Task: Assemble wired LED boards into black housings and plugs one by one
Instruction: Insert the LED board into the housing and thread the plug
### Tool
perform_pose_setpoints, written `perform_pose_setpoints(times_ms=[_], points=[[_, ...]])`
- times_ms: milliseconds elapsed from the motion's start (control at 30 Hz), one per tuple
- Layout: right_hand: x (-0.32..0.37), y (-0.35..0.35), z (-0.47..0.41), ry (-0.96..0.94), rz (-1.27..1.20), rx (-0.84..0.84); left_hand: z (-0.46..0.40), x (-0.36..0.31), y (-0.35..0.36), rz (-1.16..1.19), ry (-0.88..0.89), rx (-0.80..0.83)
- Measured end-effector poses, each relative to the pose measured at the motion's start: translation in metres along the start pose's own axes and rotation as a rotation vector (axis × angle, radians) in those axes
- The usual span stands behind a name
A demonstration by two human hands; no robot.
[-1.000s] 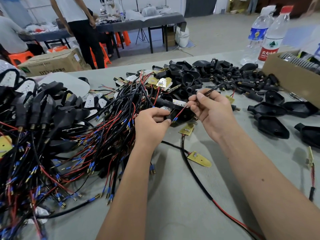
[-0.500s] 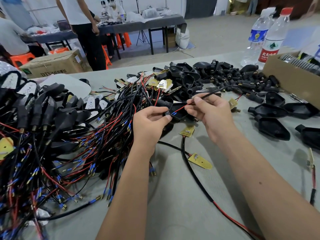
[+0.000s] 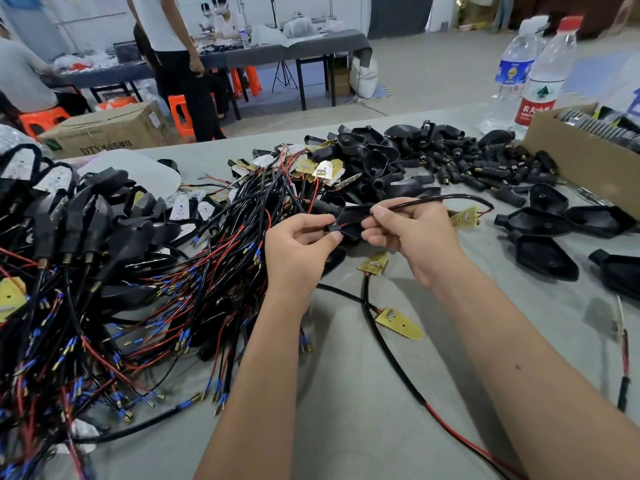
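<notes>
My left hand (image 3: 299, 249) grips a black housing (image 3: 351, 220) above the table, thumb and fingers at its near edge where a red and a blue wire end show. My right hand (image 3: 414, 233) pinches the black wire (image 3: 450, 197) that runs right and loops down to a yellow LED board (image 3: 464, 216) hanging just above the table. More yellow boards lie below my hands, one (image 3: 374, 263) under the housing and one (image 3: 398, 322) on a thick black cable. Empty housings (image 3: 545, 256) lie to the right.
A big tangle of wired assemblies (image 3: 121, 289) covers the table's left. Loose black plugs (image 3: 478, 164) and housings pile up at the back. A cardboard box (image 3: 588, 161) and two water bottles (image 3: 540, 74) stand at the far right. People work at tables beyond.
Both hands lifted the housing and wire a little. My right hand has drawn the wire out to the right, so the red lead is now mostly hidden inside the housing.
</notes>
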State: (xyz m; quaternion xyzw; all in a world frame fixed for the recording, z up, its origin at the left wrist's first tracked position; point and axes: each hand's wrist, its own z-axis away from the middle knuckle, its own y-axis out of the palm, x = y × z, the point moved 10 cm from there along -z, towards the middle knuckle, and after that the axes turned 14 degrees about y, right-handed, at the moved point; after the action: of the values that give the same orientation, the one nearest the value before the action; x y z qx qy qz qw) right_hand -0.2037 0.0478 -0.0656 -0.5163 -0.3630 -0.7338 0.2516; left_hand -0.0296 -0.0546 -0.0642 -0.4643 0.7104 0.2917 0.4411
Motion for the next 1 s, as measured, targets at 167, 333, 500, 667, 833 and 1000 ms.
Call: perform_pose_setpoints(times_ms=[167, 333, 500, 667, 833, 1000], points=[[-0.009, 0.015, 0.000, 0.023, 0.160, 0.079, 0.000, -0.005, 0.007, -0.059, 0.053, 0.038], [-0.003, 0.006, 0.003, -0.089, 0.233, -0.106, 0.001, -0.011, -0.002, -0.078, 0.102, -0.102], [0.004, -0.025, 0.011, -0.129, 0.321, -0.521, 0.015, -0.001, 0.007, 0.179, -0.038, -0.317], [-0.019, -0.016, 0.004, 0.106, 0.032, -0.350, 0.022, 0.001, 0.021, 0.299, -0.118, -0.355], [-0.007, 0.003, -0.002, 0.084, -0.239, 0.012, 0.016, -0.001, 0.039, 0.266, -0.182, -0.007], [-0.008, -0.008, -0.006, 0.089, -0.338, 0.001, 0.009, -0.008, 0.027, 0.006, -0.164, 0.262]])
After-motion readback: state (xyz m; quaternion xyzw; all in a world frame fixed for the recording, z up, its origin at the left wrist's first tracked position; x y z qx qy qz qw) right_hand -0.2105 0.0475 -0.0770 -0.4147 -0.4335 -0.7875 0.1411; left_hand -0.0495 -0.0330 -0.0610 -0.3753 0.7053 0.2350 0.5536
